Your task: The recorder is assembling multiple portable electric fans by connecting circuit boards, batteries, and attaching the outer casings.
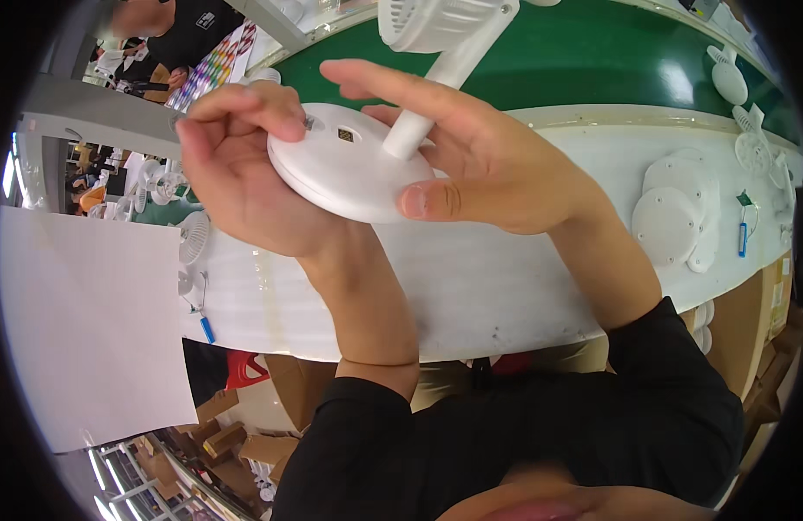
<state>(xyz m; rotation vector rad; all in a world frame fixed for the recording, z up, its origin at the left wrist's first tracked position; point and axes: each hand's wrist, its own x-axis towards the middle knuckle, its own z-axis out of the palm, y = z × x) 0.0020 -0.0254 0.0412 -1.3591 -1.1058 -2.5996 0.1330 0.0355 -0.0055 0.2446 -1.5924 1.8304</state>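
A small white desk fan is held tilted in the air above the white-covered bench [497,286]. Its round fan base [341,178] faces up toward me, with a small dark rectangular socket on top. From the base a white pole [454,69] runs up to the fan head [436,24], cut off by the top edge. My left hand [245,178] cups the base's left side, its fingertips by a small part at the rim. My right hand [506,169] is closed on the base's right side, thumb on the rim; some of its fingers are hidden behind the pole.
Behind the bench runs a green belt [584,65]. White round plates [666,226] lie stacked at the right, near a blue cylinder [743,239] with wires. Another blue cylinder [207,328] lies left, by a large white panel [89,321]. A person in black [197,30] is at the far left.
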